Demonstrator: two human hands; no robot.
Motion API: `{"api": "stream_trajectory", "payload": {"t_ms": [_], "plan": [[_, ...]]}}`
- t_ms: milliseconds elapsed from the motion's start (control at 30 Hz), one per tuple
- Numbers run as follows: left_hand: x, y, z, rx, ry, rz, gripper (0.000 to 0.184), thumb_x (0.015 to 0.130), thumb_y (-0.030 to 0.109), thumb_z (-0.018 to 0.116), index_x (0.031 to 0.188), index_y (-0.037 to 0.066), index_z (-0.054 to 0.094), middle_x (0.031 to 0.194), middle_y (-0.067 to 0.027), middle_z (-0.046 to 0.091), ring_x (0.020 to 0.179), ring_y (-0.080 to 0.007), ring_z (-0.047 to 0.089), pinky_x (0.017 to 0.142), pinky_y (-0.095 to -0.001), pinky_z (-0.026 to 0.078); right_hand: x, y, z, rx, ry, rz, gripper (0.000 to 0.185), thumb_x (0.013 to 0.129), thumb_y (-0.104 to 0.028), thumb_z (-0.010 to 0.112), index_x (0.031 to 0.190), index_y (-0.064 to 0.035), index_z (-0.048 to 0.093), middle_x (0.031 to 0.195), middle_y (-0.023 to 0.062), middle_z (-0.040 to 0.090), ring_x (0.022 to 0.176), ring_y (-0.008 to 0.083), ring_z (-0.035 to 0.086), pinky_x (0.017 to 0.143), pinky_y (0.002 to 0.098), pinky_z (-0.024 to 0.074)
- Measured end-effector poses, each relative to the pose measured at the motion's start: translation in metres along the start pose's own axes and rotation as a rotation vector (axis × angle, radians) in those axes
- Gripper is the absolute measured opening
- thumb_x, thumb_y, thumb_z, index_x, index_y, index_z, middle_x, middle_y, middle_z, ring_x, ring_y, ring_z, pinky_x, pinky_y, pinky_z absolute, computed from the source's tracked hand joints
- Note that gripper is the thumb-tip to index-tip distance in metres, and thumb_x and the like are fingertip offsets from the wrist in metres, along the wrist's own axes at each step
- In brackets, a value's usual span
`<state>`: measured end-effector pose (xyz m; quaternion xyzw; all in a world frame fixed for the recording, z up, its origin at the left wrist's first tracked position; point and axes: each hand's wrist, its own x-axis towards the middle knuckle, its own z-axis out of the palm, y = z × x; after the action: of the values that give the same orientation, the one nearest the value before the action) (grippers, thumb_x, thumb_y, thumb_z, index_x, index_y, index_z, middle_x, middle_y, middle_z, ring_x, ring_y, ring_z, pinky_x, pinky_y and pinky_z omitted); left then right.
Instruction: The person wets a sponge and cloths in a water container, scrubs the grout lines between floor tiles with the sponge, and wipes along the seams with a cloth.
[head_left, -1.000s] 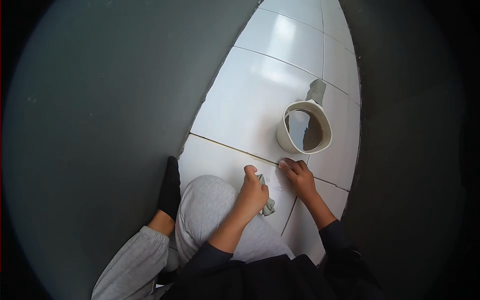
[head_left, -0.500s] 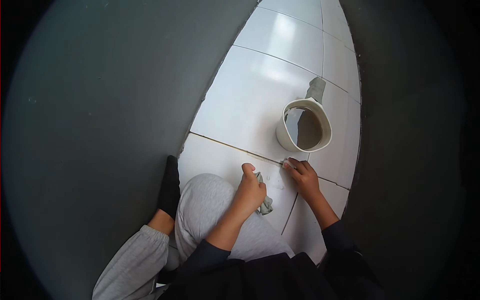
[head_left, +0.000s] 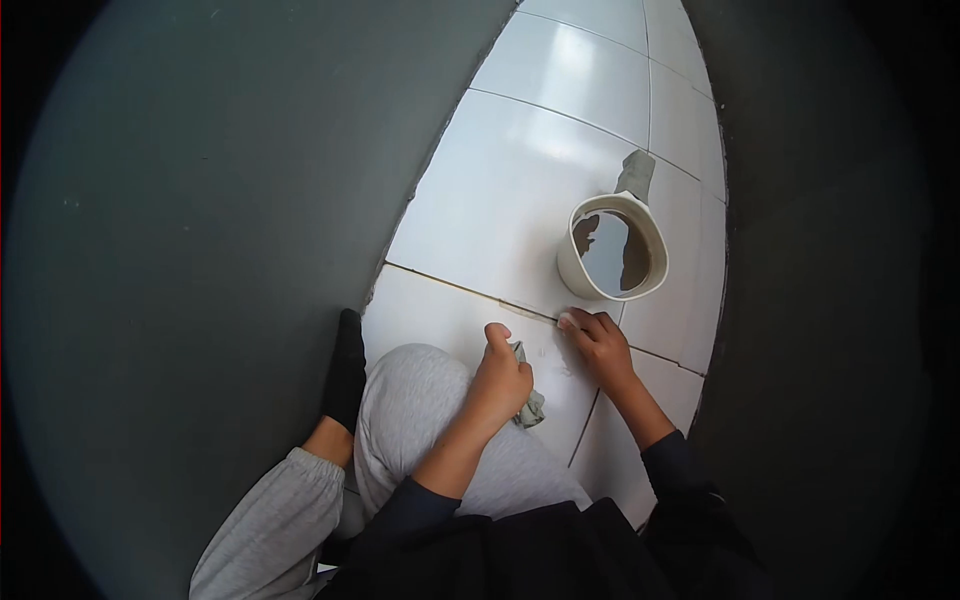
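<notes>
Pinching and gripping over glossy white floor tiles (head_left: 480, 190)

Beside a light-grey-trousered knee (head_left: 415, 385), the left hand (head_left: 498, 385) grips a crumpled grey-green cloth (head_left: 532, 410). The right hand (head_left: 602, 350) pinches a small whitish piece (head_left: 567, 321) at a dark tile joint (head_left: 440, 281). Just beyond, an off-white rounded container (head_left: 573, 275) holds brownish liquid (head_left: 635, 255).
</notes>
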<state>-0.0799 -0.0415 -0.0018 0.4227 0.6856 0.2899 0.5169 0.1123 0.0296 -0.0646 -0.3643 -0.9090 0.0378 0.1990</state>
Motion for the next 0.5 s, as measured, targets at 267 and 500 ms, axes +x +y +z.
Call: {"api": "stream_trajectory", "payload": {"t_ms": [267, 500], "plan": [[0.006, -0.013, 0.022, 0.12, 0.03, 0.156, 0.041, 0.08, -0.005, 0.046, 0.112, -0.001, 0.021, 0.084, -0.0306, 0.051, 0.073, -0.0403, 0.058, 0.068, -0.0466, 0.044, 0.023, -0.021, 0.019, 0.022, 0.004, 0.012, 0.039, 0.068, -0.005, 0.059, 0.106, -0.0064, 0.064, 0.114, 0.0062, 0.06, 0.082, 0.0225, 0.056, 0.072, 0.0309, 0.0519], [0.0, -0.003, 0.003, 0.051, 0.008, 0.037, 0.043, 0.078, -0.005, 0.047, 0.114, -0.004, 0.024, 0.108, -0.0393, 0.045, 0.094, -0.0512, 0.053, 0.082, -0.0499, 0.044, 0.019, -0.015, 0.01, 0.005, 0.009, -0.016, 0.039, 0.068, -0.003, 0.059, 0.106, -0.0068, 0.064, 0.111, 0.0076, 0.06, 0.081, 0.0228, 0.056, 0.068, 0.0316, 0.0516]]}}
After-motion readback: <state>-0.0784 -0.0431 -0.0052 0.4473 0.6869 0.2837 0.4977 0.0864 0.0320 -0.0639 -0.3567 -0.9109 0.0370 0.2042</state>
